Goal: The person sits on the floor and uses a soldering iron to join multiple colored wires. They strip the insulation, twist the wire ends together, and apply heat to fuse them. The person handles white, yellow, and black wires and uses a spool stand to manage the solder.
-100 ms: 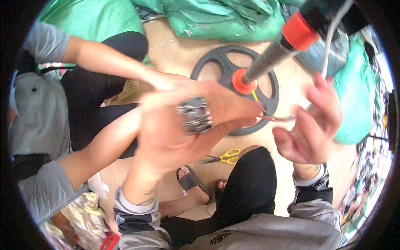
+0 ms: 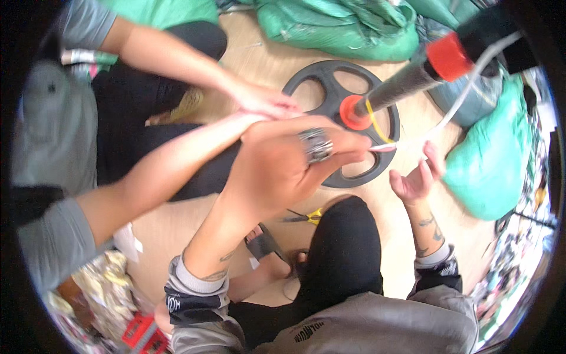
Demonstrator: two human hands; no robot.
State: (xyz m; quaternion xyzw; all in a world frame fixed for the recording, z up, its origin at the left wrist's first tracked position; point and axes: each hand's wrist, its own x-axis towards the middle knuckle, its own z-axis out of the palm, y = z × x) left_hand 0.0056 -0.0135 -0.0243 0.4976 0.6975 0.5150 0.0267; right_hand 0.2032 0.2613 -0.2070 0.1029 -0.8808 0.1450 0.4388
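My left hand (image 2: 295, 165), wearing a chunky silver ring, pinches the end of a white cable (image 2: 448, 115) near a thin yellow wire (image 2: 372, 121). My right hand (image 2: 415, 180) is open just below the cable, its fingers loosely bent and apart. A grey pole (image 2: 395, 87) with a red band rises at a slant from a red collar (image 2: 348, 121) on a dark spoked disc (image 2: 302, 88). A co-worker's two hands (image 2: 265, 103) meet just behind my left hand, partly hidden by it.
Green sacks (image 2: 333, 32) lie behind the disc and at the right (image 2: 489, 171). A co-worker's black-clad leg (image 2: 130, 112) is at the left. Yellow-handled scissors (image 2: 313, 215) lie by my knee. Crumpled material (image 2: 112, 283), a red object (image 2: 141, 333) and mixed piles (image 2: 510, 271) sit at the sides.
My left hand has shifted right. My right hand has drawn away from the cable and its fingers look looser. The co-worker's hands have moved right, and the whole view has shifted slightly.
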